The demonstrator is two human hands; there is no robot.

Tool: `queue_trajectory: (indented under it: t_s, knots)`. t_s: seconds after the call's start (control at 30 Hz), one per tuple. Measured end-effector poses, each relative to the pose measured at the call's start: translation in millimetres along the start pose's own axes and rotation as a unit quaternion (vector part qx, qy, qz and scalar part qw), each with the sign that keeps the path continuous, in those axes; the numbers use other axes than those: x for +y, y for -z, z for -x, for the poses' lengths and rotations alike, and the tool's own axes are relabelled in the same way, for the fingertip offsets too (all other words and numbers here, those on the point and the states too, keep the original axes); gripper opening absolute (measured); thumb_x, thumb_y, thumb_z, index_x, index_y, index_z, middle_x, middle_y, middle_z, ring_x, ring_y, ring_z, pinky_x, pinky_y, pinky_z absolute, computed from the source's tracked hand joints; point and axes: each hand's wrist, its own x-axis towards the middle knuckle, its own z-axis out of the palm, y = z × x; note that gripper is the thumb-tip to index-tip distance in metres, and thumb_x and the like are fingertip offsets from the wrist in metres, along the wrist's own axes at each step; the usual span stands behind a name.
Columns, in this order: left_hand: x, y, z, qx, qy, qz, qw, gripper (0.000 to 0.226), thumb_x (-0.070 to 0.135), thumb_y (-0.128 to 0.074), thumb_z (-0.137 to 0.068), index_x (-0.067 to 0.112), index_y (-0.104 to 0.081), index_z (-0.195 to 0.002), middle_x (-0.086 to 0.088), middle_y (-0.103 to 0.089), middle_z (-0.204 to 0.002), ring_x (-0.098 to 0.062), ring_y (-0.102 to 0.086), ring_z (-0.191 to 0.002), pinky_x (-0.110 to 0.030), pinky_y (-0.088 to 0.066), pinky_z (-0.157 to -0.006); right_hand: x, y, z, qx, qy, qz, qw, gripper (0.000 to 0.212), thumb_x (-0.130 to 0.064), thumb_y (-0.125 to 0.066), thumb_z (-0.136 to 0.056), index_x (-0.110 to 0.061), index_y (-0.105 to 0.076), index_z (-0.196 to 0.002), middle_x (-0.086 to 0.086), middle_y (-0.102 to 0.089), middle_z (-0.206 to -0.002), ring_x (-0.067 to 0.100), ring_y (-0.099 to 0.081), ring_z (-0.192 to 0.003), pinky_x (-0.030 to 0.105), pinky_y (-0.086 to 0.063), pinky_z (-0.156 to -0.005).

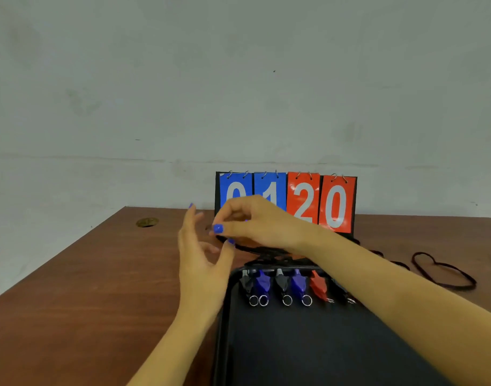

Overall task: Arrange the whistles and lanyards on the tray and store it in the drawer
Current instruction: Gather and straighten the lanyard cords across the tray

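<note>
Black tray (pixel 280 344) w/ a raised rounded rim and matte, smooth-looking surface sits at 6 o'clock on the worktop (pixel 85 274), which is reddish-brown wood-grain laminate w/ a round brass-ish grommet (pixel 147 222) at 10 o'clock. Along the tray's far edge there's a row of plastic whistles (pixel 283 284), glossy, teardrop-ish shape: black, purple, black, purple, red, then one more mostly hidden under the right forearm, each w/ a small silver split ring on the near end. Lanyards (pixel 444 274) are thin dark cord, one looped loosely on the worktop at 3 o'clock, well apart from the tray; more cord is bunched just beyond the tray's far rim at 12 o'clock. Right hand (pixel 255 221) w/ blue nail polish reaches across, thumb and fingertips pinched on what looks like that dark cord, tho it's blurry. Left hand (pixel 202 246) is beside it, fingers spread and relaxed, not gripping anything. Behind the hands a flip scoreboard (pixel 336 204) stands upright, black frame, wire rings on top, shiny cards: blue 0, blue 1, red 2, red 0. Back wall is plain pale grey-green, a bit scuffed.
</note>
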Motion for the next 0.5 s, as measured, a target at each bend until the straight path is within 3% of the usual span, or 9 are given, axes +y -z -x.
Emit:
queue_trajectory:
  t_s: [0.1,0.17,0.27,0.37,0.43,0.5]
  knots:
    - [1,5,-3,-0.057,0.023,0.007,0.998,0.024,0.019,-0.057,-0.085,0.034,-0.060,-0.104,0.019,-0.068,-0.091,0.000,-0.063,-0.086,-0.009,-0.047,-0.068,-1,-7,20,-0.023,0.021,-0.014,0.999,0.009,-0.011,-0.062,-0.087,-0.007,-0.066,-0.094,0.003,-0.069,-0.096,0.009,-0.064,-0.092,0.017,-0.049,-0.086]
    - [1,5,-2,-0.076,0.024,-0.001,0.997,0.023,0.013,-0.053,-0.089,0.034,-0.063,-0.091,0.017,-0.069,-0.083,-0.001,-0.062,-0.075,-0.013,-0.047,-0.064,-1,-4,31,-0.011,0.029,-0.026,0.999,0.008,-0.009,-0.062,-0.086,-0.007,-0.066,-0.093,0.007,-0.071,-0.101,0.010,-0.065,-0.094,0.018,-0.049,-0.089]
    - [-3,3,-3,-0.044,0.034,-0.046,0.997,0.029,0.008,-0.045,-0.094,0.029,-0.064,-0.086,0.003,-0.064,-0.065,-0.004,-0.051,-0.053,-0.017,-0.043,-0.056,1,7,47,0.029,0.025,-0.074,0.997,0.008,-0.012,-0.062,-0.087,-0.019,-0.064,-0.083,0.007,-0.073,-0.099,0.010,-0.067,-0.093,0.017,-0.051,-0.085]
    - [-15,8,-11,0.023,0.070,-0.054,0.996,0.028,0.005,-0.042,-0.093,0.021,-0.065,-0.095,0.005,-0.068,-0.079,-0.004,-0.049,-0.055,-0.024,-0.041,-0.060,13,28,61,0.076,-0.008,-0.105,0.991,0.012,-0.014,-0.059,-0.088,-0.022,-0.061,-0.079,-0.004,-0.075,-0.089,0.003,-0.063,-0.077,0.016,-0.049,-0.070]
    - [-23,16,-17,0.047,0.092,-0.076,0.992,0.029,0.007,-0.041,-0.094,0.021,-0.065,-0.104,-0.004,-0.069,-0.092,-0.011,-0.048,-0.061,-0.032,-0.042,-0.061,28,44,71,0.121,-0.047,-0.125,0.984,0.012,-0.012,-0.057,-0.088,-0.021,-0.061,-0.081,0.001,-0.074,-0.091,0.005,-0.058,-0.068,0.019,-0.046,-0.063]
    - [-27,22,-20,0.060,0.091,-0.108,0.988,0.032,0.007,-0.041,-0.095,0.017,-0.063,-0.115,-0.003,-0.066,-0.099,-0.012,-0.050,-0.067,-0.027,-0.047,-0.065,45,60,84,0.157,-0.083,-0.175,0.968,0.010,-0.010,-0.054,-0.089,-0.016,-0.061,-0.085,0.004,-0.074,-0.091,0.008,-0.055,-0.065,0.020,-0.044,-0.059]
